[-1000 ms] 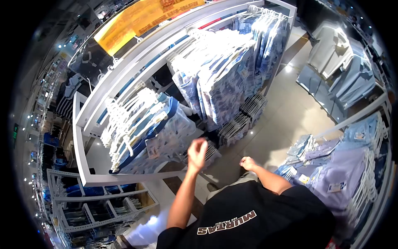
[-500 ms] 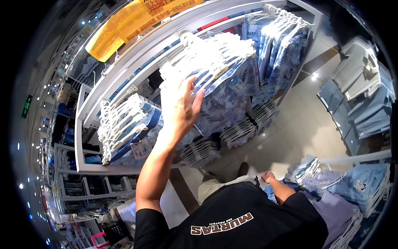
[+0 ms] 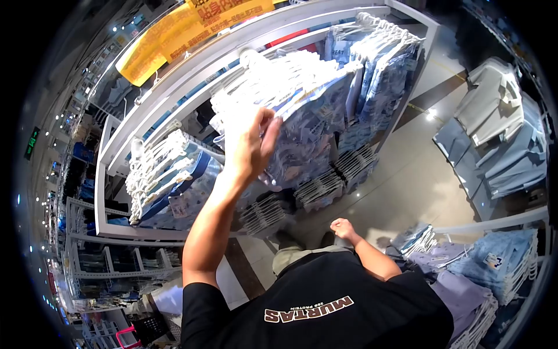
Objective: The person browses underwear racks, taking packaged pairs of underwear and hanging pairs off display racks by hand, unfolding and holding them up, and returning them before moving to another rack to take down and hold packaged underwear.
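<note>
My left hand [image 3: 251, 142] is raised against the middle group of hanging clothes [image 3: 302, 134], its thumb and fingers curled at the edge of the garments beneath the bright white hangers [image 3: 279, 78]. Glare and the hand itself hide what is between the fingers. Low in front of my body, my right hand [image 3: 344, 228] is closed over the floor, and whatever may be inside it is too small to make out. Left of my raised hand hangs another group of blue and patterned clothes [image 3: 189, 189] on white hangers.
A white rack frame [image 3: 168, 234] surrounds the clothes, with yellow signs [image 3: 192, 35] along its top. Blue garments [image 3: 386, 87] hang at its right end. More racks hold grey-blue clothes [image 3: 514, 157] at the right and purple clothes [image 3: 459, 296] at the lower right. Tiled floor [image 3: 407, 180] lies between.
My left hand has risen from near my body to the middle clothes, and its fingers have curled in. The right hand has come back toward the middle. The view has shifted.
</note>
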Tool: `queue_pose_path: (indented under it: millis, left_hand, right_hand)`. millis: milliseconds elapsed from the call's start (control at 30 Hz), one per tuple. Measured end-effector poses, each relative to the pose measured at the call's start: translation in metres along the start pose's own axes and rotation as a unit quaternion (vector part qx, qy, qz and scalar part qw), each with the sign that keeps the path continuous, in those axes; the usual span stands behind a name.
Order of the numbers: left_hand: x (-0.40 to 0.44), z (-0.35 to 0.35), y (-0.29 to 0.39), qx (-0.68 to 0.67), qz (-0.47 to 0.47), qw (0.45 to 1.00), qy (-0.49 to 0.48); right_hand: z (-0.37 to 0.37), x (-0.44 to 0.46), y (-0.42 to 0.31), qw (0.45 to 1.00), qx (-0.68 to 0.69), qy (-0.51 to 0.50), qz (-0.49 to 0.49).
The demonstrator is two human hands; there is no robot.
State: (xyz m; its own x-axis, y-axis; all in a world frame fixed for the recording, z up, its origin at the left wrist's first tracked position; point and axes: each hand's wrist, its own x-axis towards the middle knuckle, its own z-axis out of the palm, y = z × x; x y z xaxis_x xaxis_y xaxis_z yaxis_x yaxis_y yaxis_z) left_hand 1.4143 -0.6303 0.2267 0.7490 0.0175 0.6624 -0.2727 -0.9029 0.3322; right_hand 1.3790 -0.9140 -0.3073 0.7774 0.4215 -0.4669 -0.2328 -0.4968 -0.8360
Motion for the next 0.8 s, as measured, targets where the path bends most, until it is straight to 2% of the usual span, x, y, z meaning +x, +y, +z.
queue_pose_path:
  millis: [67, 133, 167, 200, 233, 267, 333, 400, 433, 467, 533, 567, 600, 633, 667, 700, 733, 767, 800]
  left_hand:
    - [-0.013, -0.003, 0.018, -0.027, -0.024, 0.999, -0.02]
    - [-0.029, 0.003, 0.028, -0.052, -0.02, 0.998, -0.017]
    - [-0.039, 0.01, 0.033, -0.101, -0.059, 0.993, -0.023]
    - [-0.054, 0.02, 0.037, -0.151, -0.101, 0.983, -0.031]
    - [-0.068, 0.03, 0.042, -0.157, -0.132, 0.978, -0.036]
    - [-0.079, 0.042, 0.044, -0.165, -0.156, 0.973, -0.036]
    - [-0.104, 0.067, 0.047, -0.208, -0.233, 0.949, -0.053]
    - [-0.127, 0.091, 0.052, -0.224, -0.281, 0.931, -0.065]
    - [-0.132, 0.097, 0.059, -0.231, -0.301, 0.923, -0.067]
    - [-0.139, 0.103, 0.067, -0.239, -0.325, 0.912, -0.072]
    - [-0.158, 0.121, 0.076, -0.193, -0.228, 0.953, -0.047]
    - [-0.164, 0.125, 0.082, -0.184, -0.173, 0.966, -0.052]
    - [-0.171, 0.129, 0.088, -0.175, -0.12, 0.976, -0.058]
    - [-0.182, 0.133, 0.094, -0.182, -0.104, 0.975, -0.072]
    - [-0.194, 0.134, 0.096, -0.204, -0.098, 0.968, -0.108]
    - [-0.198, 0.13, 0.097, -0.236, -0.1, 0.953, -0.16]
    - [-0.201, 0.126, 0.097, -0.27, -0.102, 0.934, -0.211]
    - [-0.21, 0.127, 0.094, -0.324, -0.108, 0.911, -0.23]
    - [-0.211, 0.125, 0.093, -0.374, -0.098, 0.9, -0.203]
  right_hand:
    - [-0.009, -0.014, -0.02, 0.994, 0.112, -0.01, -0.012]
    - [-0.027, -0.033, -0.057, 0.983, 0.16, 0.022, -0.084]
    - [-0.048, -0.045, -0.098, 0.996, 0.08, 0.023, -0.027]
    - [-0.055, -0.032, -0.088, 0.988, 0.1, 0.033, -0.114]
    - [-0.076, -0.059, -0.138, 0.98, 0.123, 0.073, -0.139]
    - [-0.083, -0.057, -0.154, 0.975, 0.116, 0.128, -0.14]
    - [-0.107, -0.081, -0.226, 0.963, 0.143, 0.173, -0.147]
    - [-0.123, -0.102, -0.275, 0.938, 0.227, 0.127, -0.23]
    - [-0.131, -0.112, -0.293, 0.938, 0.249, 0.063, -0.233]
    - [-0.13, -0.114, -0.3, 0.934, 0.255, 0.051, -0.244]
    - [-0.117, -0.116, -0.307, 0.926, 0.269, 0.028, -0.265]
    - [-0.107, -0.115, -0.299, 0.925, 0.305, 0.018, -0.226]
    - [-0.099, -0.114, -0.296, 0.94, 0.236, 0.076, -0.234]
    - [-0.097, -0.113, -0.292, 0.949, 0.217, 0.086, -0.213]
    - [-0.095, -0.11, -0.289, 0.956, 0.198, 0.096, -0.191]
    - [-0.092, -0.11, -0.285, 0.953, 0.234, 0.103, -0.163]
    - [-0.094, -0.11, -0.28, 0.952, 0.222, 0.118, -0.177]
    - [-0.097, -0.111, -0.276, 0.957, 0.156, 0.129, -0.205]
    - [-0.101, -0.113, -0.275, 0.958, 0.088, 0.138, -0.236]
